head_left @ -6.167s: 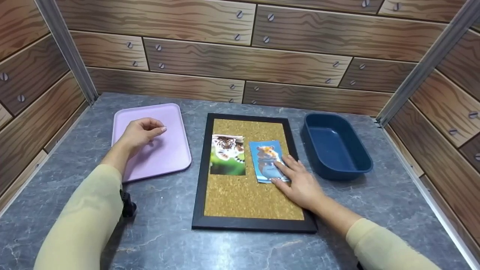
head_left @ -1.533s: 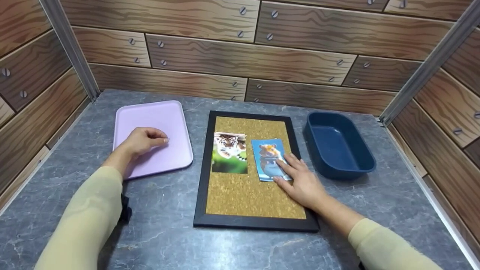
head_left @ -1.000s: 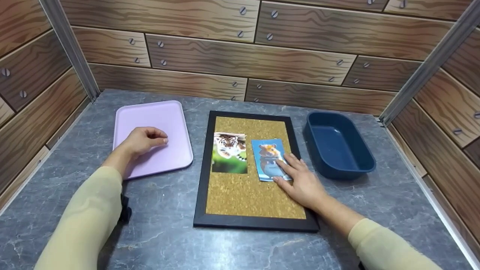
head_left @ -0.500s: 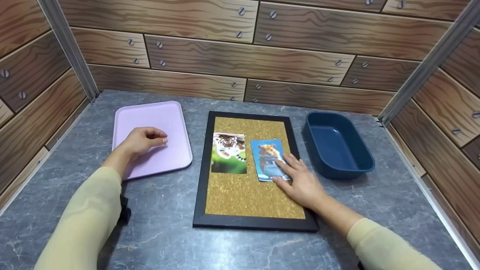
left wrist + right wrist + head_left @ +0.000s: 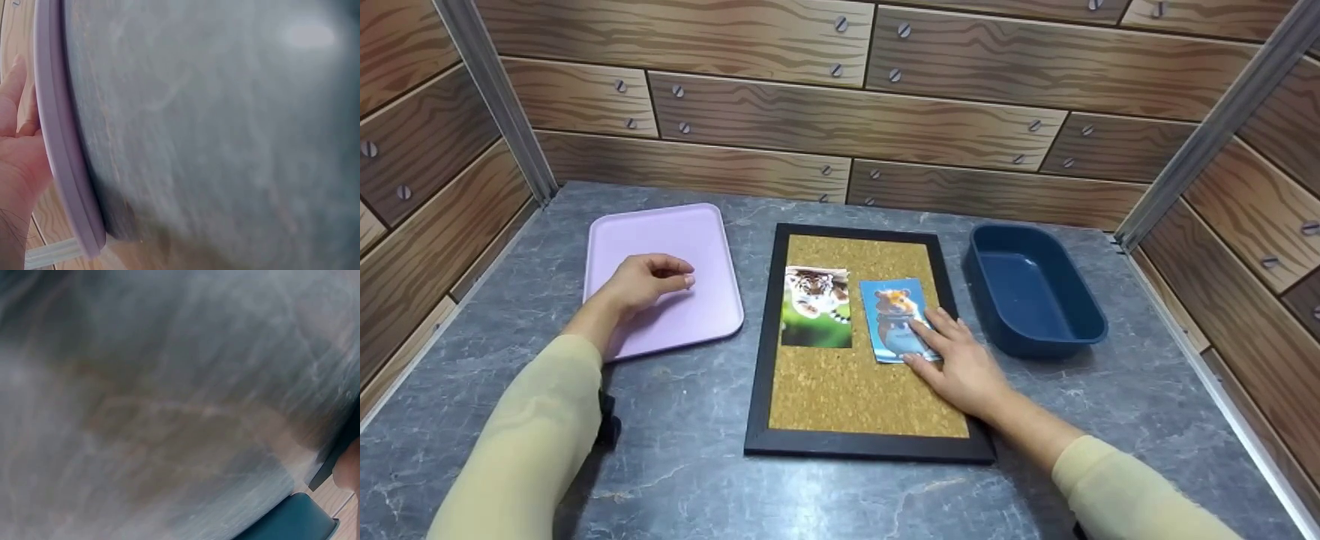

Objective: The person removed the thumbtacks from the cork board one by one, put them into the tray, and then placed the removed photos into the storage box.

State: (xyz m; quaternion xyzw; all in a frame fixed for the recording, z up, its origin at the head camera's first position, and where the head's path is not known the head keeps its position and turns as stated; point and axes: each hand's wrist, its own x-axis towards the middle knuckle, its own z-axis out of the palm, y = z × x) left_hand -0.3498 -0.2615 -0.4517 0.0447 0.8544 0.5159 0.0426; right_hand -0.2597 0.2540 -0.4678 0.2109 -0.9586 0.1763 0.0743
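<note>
In the head view, a black-framed cork board (image 5: 870,397) lies flat in the middle of the table. On its left side is a tiger picture (image 5: 817,311). To the right of that lies a blue picture of a hamster (image 5: 891,304) above a jar-like shape. My right hand (image 5: 964,367) rests palm down across the hamster picture's lower right edge and the board's frame, fingers straight and spread. My left hand (image 5: 641,281) is at the lilac tray (image 5: 682,229), its fingers loosely curled with nothing visible between them. The left wrist view shows this hand behind the tray's rim (image 5: 56,112).
A deep navy tub (image 5: 1035,300) stands just right of the board, close to the right hand. The grey marbled table (image 5: 682,480) meets a wood-patterned wall (image 5: 780,112) at the back. Similar panels rise on both sides.
Compared with several seconds ago, my left hand sits slightly lower over the tray. During the last second the hands and pictures stay put; only the head view shifts a little.
</note>
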